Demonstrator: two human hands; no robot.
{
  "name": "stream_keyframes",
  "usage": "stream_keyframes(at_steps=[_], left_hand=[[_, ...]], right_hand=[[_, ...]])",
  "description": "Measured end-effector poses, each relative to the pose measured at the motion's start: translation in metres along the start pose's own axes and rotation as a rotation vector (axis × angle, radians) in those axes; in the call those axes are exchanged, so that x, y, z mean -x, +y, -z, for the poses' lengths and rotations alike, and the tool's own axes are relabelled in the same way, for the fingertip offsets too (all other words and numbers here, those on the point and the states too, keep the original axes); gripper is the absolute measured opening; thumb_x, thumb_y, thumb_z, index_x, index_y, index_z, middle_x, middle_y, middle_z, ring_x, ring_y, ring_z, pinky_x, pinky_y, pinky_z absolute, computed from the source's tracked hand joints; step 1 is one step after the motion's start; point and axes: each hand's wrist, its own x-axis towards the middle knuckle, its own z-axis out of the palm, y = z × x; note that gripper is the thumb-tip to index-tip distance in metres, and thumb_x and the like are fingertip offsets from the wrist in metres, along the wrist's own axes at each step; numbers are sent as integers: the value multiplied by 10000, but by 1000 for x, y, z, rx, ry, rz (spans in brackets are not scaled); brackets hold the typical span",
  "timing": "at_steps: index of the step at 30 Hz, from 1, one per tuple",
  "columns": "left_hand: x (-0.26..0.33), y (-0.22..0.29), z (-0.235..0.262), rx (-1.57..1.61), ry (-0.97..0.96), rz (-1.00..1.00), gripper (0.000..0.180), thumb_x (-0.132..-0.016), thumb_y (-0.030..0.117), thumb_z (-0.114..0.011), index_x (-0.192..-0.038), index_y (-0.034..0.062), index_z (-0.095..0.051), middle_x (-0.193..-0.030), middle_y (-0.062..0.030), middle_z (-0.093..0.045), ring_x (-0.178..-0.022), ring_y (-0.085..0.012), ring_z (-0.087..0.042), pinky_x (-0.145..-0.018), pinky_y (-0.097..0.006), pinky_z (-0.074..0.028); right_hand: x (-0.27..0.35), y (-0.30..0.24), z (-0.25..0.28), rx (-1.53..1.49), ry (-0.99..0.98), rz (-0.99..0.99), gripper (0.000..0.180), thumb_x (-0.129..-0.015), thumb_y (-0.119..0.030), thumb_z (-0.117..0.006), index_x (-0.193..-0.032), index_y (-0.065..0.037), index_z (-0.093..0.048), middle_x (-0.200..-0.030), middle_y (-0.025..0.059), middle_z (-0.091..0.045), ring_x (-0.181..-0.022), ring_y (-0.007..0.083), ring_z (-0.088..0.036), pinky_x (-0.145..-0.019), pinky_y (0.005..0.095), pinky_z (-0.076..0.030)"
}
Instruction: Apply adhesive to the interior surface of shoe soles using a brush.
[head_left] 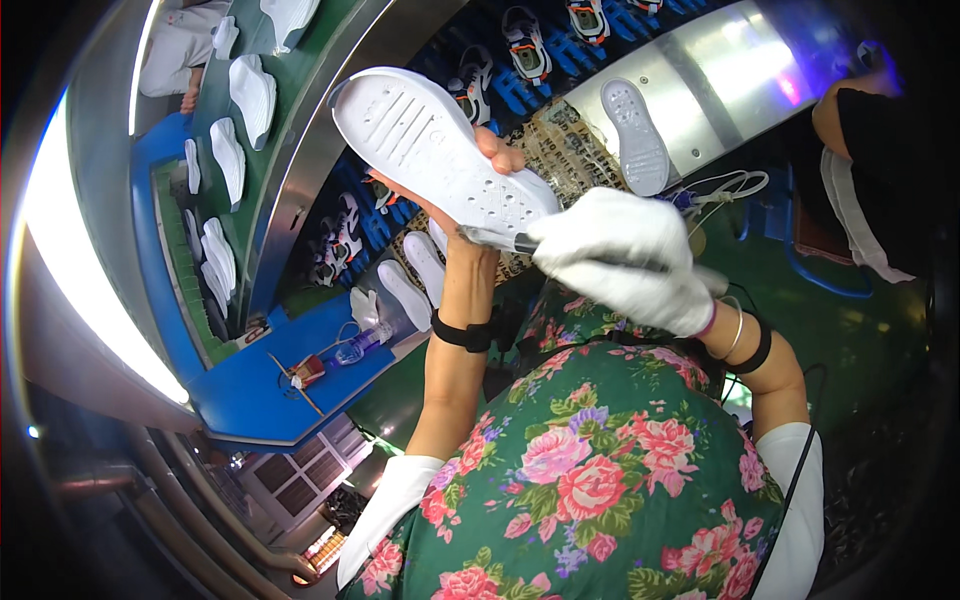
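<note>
A white shoe sole (410, 130) is held up by my bare left hand (499, 152), whose fingers curl over its edge. It shows a grooved heel and a forefoot dotted with small holes. My right hand (622, 255), in a white glove and slightly blurred, is closed round a slim brush (522, 242) with a dark handle. The brush's tip lies against the lower edge of the sole's forefoot, close to my left wrist. Below the raised sole, more white soles (405, 295) lie beside the paper-covered work surface (555, 140).
A grey sole (636, 135) lies on the metal plate at right. Several white soles (228, 160) sit on the green conveyor at left. Shoes (526, 45) stand on blue racks at the back. A clear bottle (362, 345) rests on the blue table (250, 395). Another person's leg (180, 50) shows at upper left.
</note>
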Motion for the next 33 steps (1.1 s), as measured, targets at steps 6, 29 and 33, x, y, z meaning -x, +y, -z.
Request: stream_keyframes(at_steps=[6, 29, 33], left_hand=[[-3, 3, 2, -15, 29, 9, 965, -699, 950, -386, -1122, 97, -546, -828, -80, -507, -692, -181, -454, -693, -327, -384], [-15, 8, 29, 61, -174, 666, 1123, -729, 923, -339, -1414, 37, -429, -994, -285, -628, -772, -359, -702, -620, -434, -605], [-13, 7, 28, -30, -121, 786, 1076, -778, 880, -344, -1405, 11, -442, -983, -287, -634, -761, -363, -697, -631, -430, -600]], right_hand=[[-2, 1, 3, 201, 46, 146, 163, -758, -6, -757, -916, -38, -733, -985, 126, -730, -843, 231, -689, -752, 321, -540], [-1, 4, 3, 500, -342, 353, 263, -753, -122, -728, -1016, -112, -721, -981, 50, -700, -830, 240, -657, -676, 346, -546], [-3, 3, 5, 327, -433, 262, 232, -755, -127, -727, -986, -101, -723, -923, 54, -697, -837, 254, -658, -713, 353, -548]])
